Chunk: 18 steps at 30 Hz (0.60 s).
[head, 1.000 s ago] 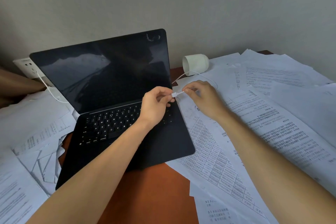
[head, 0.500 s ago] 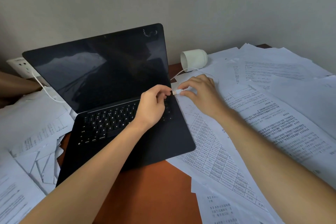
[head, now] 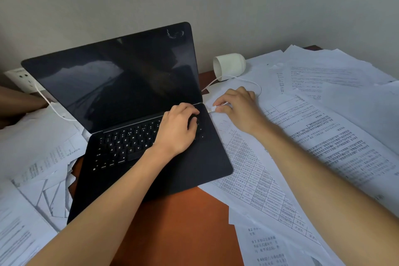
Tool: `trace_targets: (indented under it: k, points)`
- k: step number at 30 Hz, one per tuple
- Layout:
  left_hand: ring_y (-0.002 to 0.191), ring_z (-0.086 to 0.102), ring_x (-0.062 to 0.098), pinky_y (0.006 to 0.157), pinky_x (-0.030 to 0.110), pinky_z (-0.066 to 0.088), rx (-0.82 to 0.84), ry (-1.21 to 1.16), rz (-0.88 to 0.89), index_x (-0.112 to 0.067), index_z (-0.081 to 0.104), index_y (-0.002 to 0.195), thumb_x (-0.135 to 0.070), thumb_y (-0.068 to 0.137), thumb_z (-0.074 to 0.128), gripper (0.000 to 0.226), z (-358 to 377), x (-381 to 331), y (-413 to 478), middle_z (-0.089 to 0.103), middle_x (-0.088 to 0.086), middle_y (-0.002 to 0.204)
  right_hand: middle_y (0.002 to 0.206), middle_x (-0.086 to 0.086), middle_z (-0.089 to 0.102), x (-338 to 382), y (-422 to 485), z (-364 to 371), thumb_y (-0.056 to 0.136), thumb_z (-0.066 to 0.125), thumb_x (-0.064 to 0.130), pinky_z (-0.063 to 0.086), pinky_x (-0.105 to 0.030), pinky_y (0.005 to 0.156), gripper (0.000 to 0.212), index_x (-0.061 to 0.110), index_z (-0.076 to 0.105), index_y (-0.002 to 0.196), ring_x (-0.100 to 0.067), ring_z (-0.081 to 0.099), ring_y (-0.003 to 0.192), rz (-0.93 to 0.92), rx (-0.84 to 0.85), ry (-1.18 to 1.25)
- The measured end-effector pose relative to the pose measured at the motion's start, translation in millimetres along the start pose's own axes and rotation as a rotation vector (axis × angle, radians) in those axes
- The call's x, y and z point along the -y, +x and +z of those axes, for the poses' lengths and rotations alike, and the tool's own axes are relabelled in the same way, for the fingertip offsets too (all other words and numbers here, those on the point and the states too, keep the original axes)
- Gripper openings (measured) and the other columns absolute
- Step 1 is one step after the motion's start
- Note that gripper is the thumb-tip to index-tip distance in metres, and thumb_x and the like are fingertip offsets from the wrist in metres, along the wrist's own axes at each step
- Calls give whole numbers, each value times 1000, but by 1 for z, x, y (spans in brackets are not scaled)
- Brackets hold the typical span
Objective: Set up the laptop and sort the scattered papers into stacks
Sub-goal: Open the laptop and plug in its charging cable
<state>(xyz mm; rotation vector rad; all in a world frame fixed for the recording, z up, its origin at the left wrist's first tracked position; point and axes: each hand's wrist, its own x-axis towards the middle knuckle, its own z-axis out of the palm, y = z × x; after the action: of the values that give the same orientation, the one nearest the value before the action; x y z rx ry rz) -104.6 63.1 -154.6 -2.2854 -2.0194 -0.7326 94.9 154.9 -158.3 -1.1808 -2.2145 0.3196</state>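
Observation:
An open black laptop with a dark screen stands on the brown desk. My left hand rests on the upper right corner of its keyboard with fingers loosely curled and holds nothing. My right hand pinches the plug of a white cable right at the laptop's right edge, near the hinge. Whether the plug sits in a port I cannot tell. Printed papers lie scattered across the right side of the desk, and more papers are piled on the left.
A white cup lies on its side by the wall behind my right hand. A white wall socket sits at the far left, with a second white cable running from it behind the laptop screen.
My left hand let go of the plug and settled on the keyboard. My right hand brought the plug down to the laptop's right edge.

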Motion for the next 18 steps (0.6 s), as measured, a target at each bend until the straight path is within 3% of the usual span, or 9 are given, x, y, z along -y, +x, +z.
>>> trace_targets:
  k: [18]
  points:
    - [125, 53, 23, 104, 41, 39, -10, 41, 11, -18, 68, 131, -13, 103, 53, 32, 5, -1, -2, 61, -1, 135, 114, 10, 58, 3, 2, 1, 97, 63, 41, 19, -30, 87, 16, 38, 75, 108, -18, 44, 111, 71, 110, -4]
